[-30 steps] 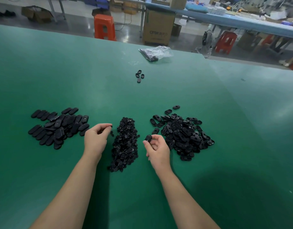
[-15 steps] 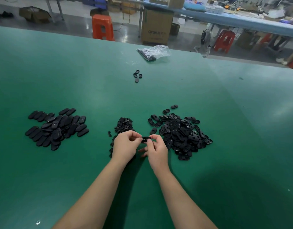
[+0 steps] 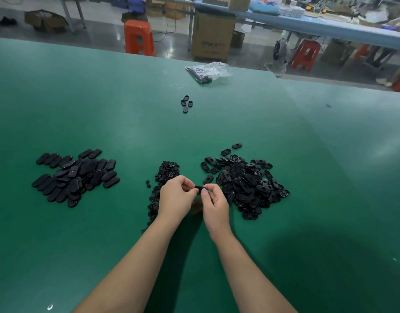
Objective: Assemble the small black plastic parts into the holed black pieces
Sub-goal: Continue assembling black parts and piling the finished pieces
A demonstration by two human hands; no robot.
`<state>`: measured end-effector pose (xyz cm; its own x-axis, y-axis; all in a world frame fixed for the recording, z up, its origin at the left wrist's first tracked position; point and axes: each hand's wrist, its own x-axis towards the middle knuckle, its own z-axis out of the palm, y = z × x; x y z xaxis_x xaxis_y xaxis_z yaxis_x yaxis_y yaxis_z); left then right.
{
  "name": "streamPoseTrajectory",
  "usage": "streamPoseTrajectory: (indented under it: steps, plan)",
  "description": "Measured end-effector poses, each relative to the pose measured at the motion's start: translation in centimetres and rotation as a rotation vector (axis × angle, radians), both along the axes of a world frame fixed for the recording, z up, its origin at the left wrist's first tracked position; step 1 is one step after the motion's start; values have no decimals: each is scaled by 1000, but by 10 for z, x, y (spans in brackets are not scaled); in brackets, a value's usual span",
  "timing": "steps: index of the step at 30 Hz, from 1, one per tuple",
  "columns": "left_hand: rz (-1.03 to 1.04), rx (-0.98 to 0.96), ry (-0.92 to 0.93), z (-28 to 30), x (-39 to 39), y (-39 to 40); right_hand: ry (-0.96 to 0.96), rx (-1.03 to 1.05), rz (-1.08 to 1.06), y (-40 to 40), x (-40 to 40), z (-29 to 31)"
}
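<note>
— What have you got hold of?

— A small black oval plastic piece (image 3: 200,190), pinched between my left hand (image 3: 175,197) and my right hand (image 3: 213,203), fingers of both curled onto it, above the green table (image 3: 284,136).

— And around it?

— At nine o'clock, a heap of tiny black plastic parts (image 3: 163,179); at three, a pile of holed black oval pieces (image 3: 246,181). Further toward nine, a pile of smooth black oval pieces (image 3: 75,177). At twelve, four loose black pieces (image 3: 186,103), then a clear plastic bag (image 3: 209,71).
</note>
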<state>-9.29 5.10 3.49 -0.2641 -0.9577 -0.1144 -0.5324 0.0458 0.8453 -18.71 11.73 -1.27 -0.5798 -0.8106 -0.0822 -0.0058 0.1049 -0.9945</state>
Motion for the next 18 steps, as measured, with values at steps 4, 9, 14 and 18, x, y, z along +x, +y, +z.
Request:
streamPoseTrajectory:
  steps: [4,9,14,18]
  plan:
    - [25,-1,6,1,1,-2,-70,-30,1,1,-2,1]
    - [-97,17,3,0,5,-9,-83,-37,-6,0,-2,1]
    - [-101,20,34,2,4,-11,-82,-50,7,-3,-1,-1]
    - [-109,47,38,1,6,-13,-66,-63,3,-2,-2,1]
